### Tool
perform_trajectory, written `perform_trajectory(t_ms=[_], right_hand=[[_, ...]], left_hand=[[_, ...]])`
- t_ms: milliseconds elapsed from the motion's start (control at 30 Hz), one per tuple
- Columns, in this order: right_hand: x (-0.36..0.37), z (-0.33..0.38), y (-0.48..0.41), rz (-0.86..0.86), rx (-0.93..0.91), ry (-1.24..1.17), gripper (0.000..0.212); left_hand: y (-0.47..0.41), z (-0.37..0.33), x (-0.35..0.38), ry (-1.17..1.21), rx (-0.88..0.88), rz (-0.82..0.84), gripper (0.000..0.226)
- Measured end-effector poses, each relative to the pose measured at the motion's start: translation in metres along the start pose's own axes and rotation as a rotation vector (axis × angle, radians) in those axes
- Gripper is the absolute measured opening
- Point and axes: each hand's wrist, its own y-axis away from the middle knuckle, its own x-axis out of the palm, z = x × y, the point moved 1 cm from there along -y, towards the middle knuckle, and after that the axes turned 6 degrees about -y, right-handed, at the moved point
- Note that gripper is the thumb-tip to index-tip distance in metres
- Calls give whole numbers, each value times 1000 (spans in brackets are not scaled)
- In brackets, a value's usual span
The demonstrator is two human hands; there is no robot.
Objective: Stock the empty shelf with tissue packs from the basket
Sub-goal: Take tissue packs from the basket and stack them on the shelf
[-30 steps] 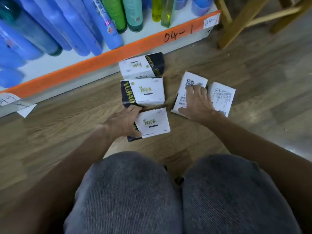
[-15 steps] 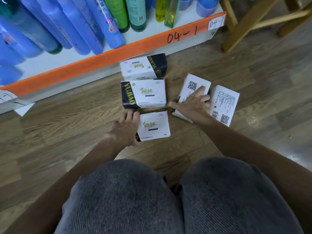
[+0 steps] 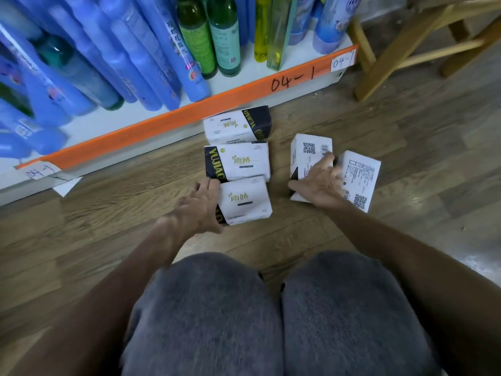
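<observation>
Several white-and-black tissue packs lie on the wood floor in front of the bottom shelf. My left hand [image 3: 200, 206] grips the left end of the nearest pack [image 3: 245, 200]. Beyond it lie a second pack [image 3: 238, 161] and a third pack [image 3: 235, 124] against the shelf base. My right hand [image 3: 320, 180] grips a pack with a QR code [image 3: 307, 151], thumb at its near edge, fingers spread over its top. Another printed pack [image 3: 362, 179] lies just right of that hand. No basket is in view.
The bottom shelf with an orange edge strip [image 3: 189, 112] marked 04-1 holds blue, green and yellow bottles [image 3: 151, 58]. Wooden stool legs [image 3: 401, 44] stand at the upper right. My knees in grey shorts [image 3: 271, 316] fill the foreground. A paper scrap [image 3: 66, 185] lies at the left.
My left hand has closed round the end of the nearest pack. My right hand shifted on the QR-code pack, thumb spreading to its near edge. The view moved closer to the floor.
</observation>
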Motion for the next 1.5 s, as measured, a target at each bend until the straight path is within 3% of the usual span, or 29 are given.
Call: perform_trajectory(t_ms=[167,333,600,800,933,1033,1267,1500], right_hand=[[-93,15,92,65,-68,-28,94],[-250,42,219,87,-151,-8,85],[-548,151,416,118,-322,-38,86],[-698,233,513,119,-613,18,97],[-748,263,546,173,-781,-39,89],[-766,278,561,304,-811,-113,74],[-788,345,587,326,-840,-262,50],[-777,433,605,350,-951,-226,89]], left_hand=[[87,-15,-92,73,-97,15,93],[227,-41,-232,106,-130,-3,89],[454,-68,-522,83,-123,-215,83],[554,-57,-674,71,-150,-424,100],[599,-41,-724,105,-193,-604,100],[621,-20,-734,67,-217,-674,104],[658,41,-756,90,-354,-682,92],[674,113,-793,69,-412,-763,94]])
